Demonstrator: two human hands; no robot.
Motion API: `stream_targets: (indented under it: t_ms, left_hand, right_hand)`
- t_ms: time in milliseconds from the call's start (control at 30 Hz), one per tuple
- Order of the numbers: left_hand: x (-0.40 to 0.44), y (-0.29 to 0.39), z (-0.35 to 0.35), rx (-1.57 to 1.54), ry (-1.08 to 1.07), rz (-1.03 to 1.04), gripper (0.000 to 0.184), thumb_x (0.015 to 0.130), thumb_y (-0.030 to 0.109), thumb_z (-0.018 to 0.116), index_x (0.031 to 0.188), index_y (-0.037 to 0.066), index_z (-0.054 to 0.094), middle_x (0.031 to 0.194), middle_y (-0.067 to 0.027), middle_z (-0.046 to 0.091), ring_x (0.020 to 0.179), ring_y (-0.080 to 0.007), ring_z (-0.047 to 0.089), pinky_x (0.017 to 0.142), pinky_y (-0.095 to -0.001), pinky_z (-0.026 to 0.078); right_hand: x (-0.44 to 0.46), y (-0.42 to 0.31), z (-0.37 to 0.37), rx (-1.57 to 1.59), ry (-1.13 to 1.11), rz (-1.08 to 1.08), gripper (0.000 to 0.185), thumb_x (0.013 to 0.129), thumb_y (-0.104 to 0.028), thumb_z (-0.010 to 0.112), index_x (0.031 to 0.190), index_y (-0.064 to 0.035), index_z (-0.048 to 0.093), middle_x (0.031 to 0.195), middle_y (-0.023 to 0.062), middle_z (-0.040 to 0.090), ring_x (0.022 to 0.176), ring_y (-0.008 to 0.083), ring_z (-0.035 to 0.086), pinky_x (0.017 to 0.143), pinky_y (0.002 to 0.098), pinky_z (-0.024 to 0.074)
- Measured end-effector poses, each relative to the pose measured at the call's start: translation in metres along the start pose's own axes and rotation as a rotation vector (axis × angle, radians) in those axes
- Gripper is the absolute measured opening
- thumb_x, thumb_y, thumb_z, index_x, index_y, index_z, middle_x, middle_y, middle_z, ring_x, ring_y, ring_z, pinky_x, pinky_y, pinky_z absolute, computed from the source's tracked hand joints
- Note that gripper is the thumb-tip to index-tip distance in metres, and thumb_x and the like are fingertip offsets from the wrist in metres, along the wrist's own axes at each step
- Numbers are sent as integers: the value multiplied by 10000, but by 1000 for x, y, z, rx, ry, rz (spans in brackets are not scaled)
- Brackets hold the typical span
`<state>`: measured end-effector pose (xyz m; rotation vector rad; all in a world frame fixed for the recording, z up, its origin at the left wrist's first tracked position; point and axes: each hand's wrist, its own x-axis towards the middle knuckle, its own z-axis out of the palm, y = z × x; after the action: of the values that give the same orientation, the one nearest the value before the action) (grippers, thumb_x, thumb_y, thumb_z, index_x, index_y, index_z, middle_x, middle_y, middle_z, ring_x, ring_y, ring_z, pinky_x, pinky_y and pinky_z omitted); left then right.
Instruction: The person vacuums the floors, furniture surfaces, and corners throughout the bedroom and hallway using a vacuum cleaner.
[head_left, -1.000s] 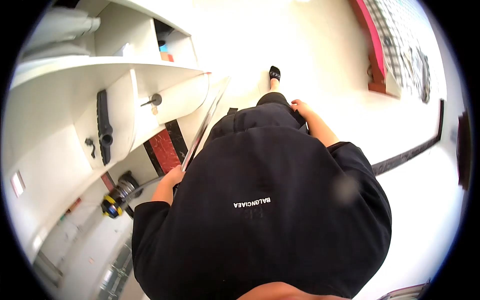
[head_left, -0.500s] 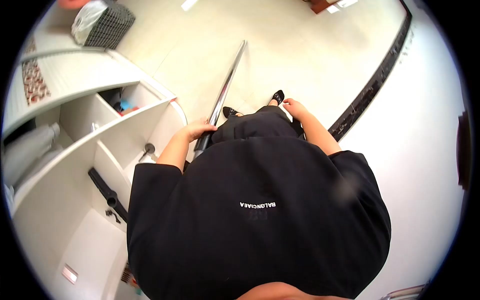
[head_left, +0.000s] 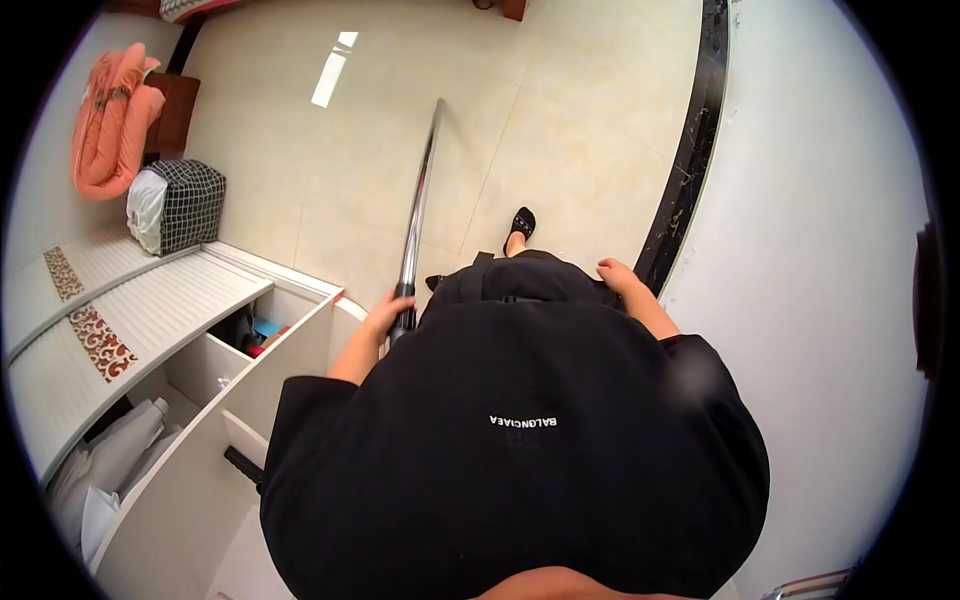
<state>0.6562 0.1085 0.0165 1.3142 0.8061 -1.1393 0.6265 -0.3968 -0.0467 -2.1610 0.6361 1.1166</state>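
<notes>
My left hand (head_left: 384,312) is closed around the black grip section of a chrome vacuum cleaner tube (head_left: 421,190). The tube slants away from me over the floor, its thin far end pointing forward. My right hand (head_left: 618,275) hangs at my right hip with its fingers loosely apart, holding nothing. Both arms come out of a black T-shirt (head_left: 520,480) with white lettering. One black shoe (head_left: 520,222) is set forward on the tiles, and the other is mostly hidden by my clothes.
On my left stands a white cabinet (head_left: 290,345) with open compartments, holding pale bundles (head_left: 115,460) and a black object (head_left: 243,466). Beyond it are a checked bag (head_left: 190,205) and folded orange bedding (head_left: 112,120). A white wall (head_left: 800,300) with black skirting (head_left: 690,160) runs along my right.
I have stepped forward and turned slightly, and the orange bedding has come into view. The tube stays in my left hand and now points more straight ahead.
</notes>
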Motion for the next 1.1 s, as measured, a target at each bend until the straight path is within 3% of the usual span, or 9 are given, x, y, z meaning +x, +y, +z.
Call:
stream_targets:
  t_ms: [133,333,467,500,533,600,800,867,1100]
  left_hand:
    - [42,98,60,242,195,185,479,667,210,681,1035,14,446,763,-94,532,669,-191,546,529,-319,475]
    - [89,179,99,531,276,251,408,685,152,630,1024,12,452,731,-81,524,565,-171,510,480,-325,458]
    - [84,207,102,748,209,223,441,660,153,631,1049,17,473,771,-84,539,669,-187,536,582,-332,463]
    - [86,211,102,831,199,232,484,650,163,638,1082,25,470,800,-90,549,710,-195,541,621,-335,462]
    - [89,215,104,915,186,241,526,641,173,644,1115,33,466,829,-96,559,750,-203,545,659,-337,462]
    - [93,227,112,1072,171,229,608,624,197,661,1175,58,446,889,-113,576,799,-220,554,709,-337,456]
    - [78,284,180,1557,14,190,774,600,270,653,1294,102,353,1006,-170,591,913,-280,578,789,-349,446]
    - [115,285,184,1555,-16,271,821,604,291,663,1333,178,304,1074,-186,565,972,-302,553,844,-352,415]
    - [167,352,262,1607,-183,344,778,604,233,633,1319,172,332,1068,-164,571,969,-281,557,834,-348,426]
  right_hand:
    - [27,20,-42,-30,49,-3,371,803,-273,491,1090,-43,545,1004,162,596,960,251,558,831,330,423]
    - [32,-1,-78,427,169,-159,374,819,-271,484,1120,-52,516,1032,155,587,975,264,547,837,336,412]
    - [25,15,-61,463,165,-129,387,826,-287,482,1132,-51,509,1042,152,584,982,263,544,846,336,409]
    - [33,33,-42,430,214,-103,383,804,-255,500,1117,-35,516,892,86,594,793,171,543,737,296,434]
    - [28,42,-35,453,221,-86,383,804,-255,500,1117,-35,516,892,86,594,793,171,543,737,296,434]
    - [11,59,-21,315,195,16,382,805,-264,502,1108,-32,525,951,126,605,870,213,565,786,313,433]
    - [-31,90,-6,501,153,283,393,795,-287,479,1082,-27,549,1051,184,577,1012,292,536,869,347,403]
    - [-34,95,-1,534,203,328,389,796,-283,475,1077,-25,550,1046,184,578,1008,292,537,865,346,404]
    - [-23,49,-19,853,329,382,362,800,-232,490,1095,-28,537,1011,113,592,940,208,548,823,298,409]
